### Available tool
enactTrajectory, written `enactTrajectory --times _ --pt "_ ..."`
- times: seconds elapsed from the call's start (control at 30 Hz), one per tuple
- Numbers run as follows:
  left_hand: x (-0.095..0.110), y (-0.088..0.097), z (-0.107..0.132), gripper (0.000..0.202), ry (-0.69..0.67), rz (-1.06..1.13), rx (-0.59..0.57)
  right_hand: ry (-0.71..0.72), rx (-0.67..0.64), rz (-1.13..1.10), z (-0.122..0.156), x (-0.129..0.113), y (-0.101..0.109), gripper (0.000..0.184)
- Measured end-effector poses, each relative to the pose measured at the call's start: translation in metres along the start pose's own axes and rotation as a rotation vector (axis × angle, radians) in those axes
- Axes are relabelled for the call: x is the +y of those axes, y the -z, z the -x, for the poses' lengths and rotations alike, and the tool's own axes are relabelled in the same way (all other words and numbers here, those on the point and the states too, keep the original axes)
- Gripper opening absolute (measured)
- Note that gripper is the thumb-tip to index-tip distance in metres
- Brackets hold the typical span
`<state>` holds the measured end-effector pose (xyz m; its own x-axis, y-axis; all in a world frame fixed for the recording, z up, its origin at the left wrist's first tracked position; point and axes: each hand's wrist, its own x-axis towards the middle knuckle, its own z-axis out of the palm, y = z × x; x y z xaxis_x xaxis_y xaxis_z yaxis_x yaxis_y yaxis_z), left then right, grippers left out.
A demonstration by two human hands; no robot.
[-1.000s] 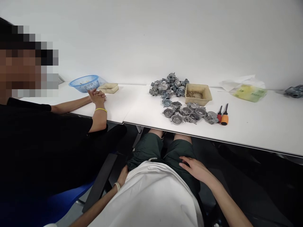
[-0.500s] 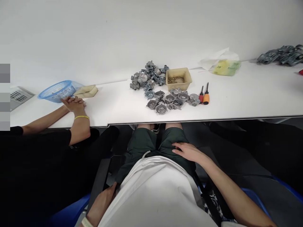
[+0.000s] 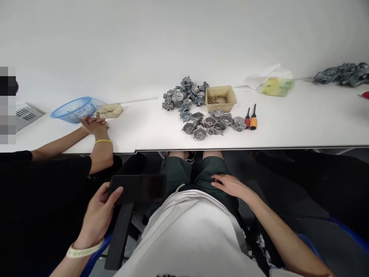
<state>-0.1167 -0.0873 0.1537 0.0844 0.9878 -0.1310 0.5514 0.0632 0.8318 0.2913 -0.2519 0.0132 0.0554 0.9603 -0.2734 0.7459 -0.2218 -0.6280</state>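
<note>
A black smartphone point(image 3: 138, 188) lies sideways in my left hand point(image 3: 99, 211), which grips one end of it with the thumb on top. Its dark screen faces up, above the chair's armrest and beside my left thigh. My right hand point(image 3: 229, 185) rests on my right thigh, fingers loosely spread and holding nothing. Beyond my knees, on the white table point(image 3: 302, 127), sit several open metal carburetor bowls point(image 3: 200, 133), with a heap of grey carburetors point(image 3: 184, 94) behind them.
A beige bin point(image 3: 221, 104) holds small brass parts. Two screwdrivers point(image 3: 253, 122) lie right of the bowls. A yellow-green plastic bag point(image 3: 276, 86) and more carburetors point(image 3: 343, 74) are farther right. At left, a co-worker's clasped hands point(image 3: 95, 125) rest near a blue basket point(image 3: 72, 110).
My left hand has come up from beside my hip and now holds the smartphone out in front. My right hand stays on my thigh. The view has shifted slightly.
</note>
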Motion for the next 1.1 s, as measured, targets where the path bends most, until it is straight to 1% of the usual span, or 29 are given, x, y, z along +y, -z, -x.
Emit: enactTrajectory --times 0.07,0.1,0.17,0.23,0.3,0.4,0.47,0.5,0.53,0.6,0.63,0.67,0.77,0.8,0.87,0.97,1.1 --pt "-0.006 -0.034 0.005 0.077 0.143 0.18 -0.302 0.005 0.002 0.005 -0.001 0.0 0.0 0.052" --pt "-0.012 -0.052 0.01 0.082 0.219 0.249 -0.426 0.004 0.003 0.007 -0.002 0.0 -0.001 0.051" --pt "-0.021 -0.087 0.018 0.081 0.328 0.405 -0.674 -0.006 0.01 0.005 -0.004 0.001 -0.001 0.05" --pt "-0.023 -0.113 0.026 0.074 0.365 0.585 -0.847 -0.019 0.021 -0.006 -0.005 0.001 -0.001 0.049" --pt "-0.014 -0.13 0.03 0.067 0.365 0.737 -0.995 -0.021 0.033 -0.036 -0.005 -0.002 -0.001 0.047" --pt "0.005 -0.146 0.032 0.05 0.362 0.909 -1.229 0.015 0.048 -0.117 -0.007 -0.017 -0.004 0.048" --pt "0.013 -0.157 0.03 0.04 0.363 1.005 -1.329 0.062 0.059 -0.237 -0.01 -0.032 -0.01 0.049" --pt "0.013 -0.163 0.029 0.037 0.379 1.053 -1.34 0.079 0.081 -0.354 -0.013 -0.04 -0.014 0.05" --pt "0.011 -0.171 0.027 0.037 0.415 1.11 -1.32 0.084 0.113 -0.493 -0.017 -0.049 -0.019 0.051" --pt "0.0 -0.185 0.021 0.038 0.527 1.174 -1.234 0.064 0.19 -0.754 -0.025 -0.065 -0.031 0.055" --pt "-0.008 -0.191 0.017 0.037 0.586 1.175 -1.189 0.043 0.222 -0.834 -0.03 -0.073 -0.038 0.057" --pt "-0.016 -0.197 0.013 0.036 0.629 1.161 -1.156 0.023 0.24 -0.865 -0.034 -0.08 -0.044 0.059" --pt "-0.039 -0.207 0.0 0.036 0.686 1.114 -1.125 -0.023 0.238 -0.866 -0.04 -0.092 -0.06 0.059" --pt "-0.045 -0.209 -0.003 0.041 0.7 1.103 -1.125 -0.039 0.231 -0.864 -0.04 -0.093 -0.064 0.058" --pt "-0.052 -0.211 -0.006 0.057 0.734 1.086 -1.127 -0.062 0.213 -0.861 -0.036 -0.093 -0.069 0.056" --pt "-0.054 -0.214 -0.006 0.083 0.762 1.091 -1.111 -0.03 0.163 -0.8 -0.028 -0.089 -0.069 0.059" --pt "-0.049 -0.216 -0.003 0.1 0.76 1.123 -1.106 0.028 0.12 -0.626 -0.025 -0.085 -0.061 0.06"
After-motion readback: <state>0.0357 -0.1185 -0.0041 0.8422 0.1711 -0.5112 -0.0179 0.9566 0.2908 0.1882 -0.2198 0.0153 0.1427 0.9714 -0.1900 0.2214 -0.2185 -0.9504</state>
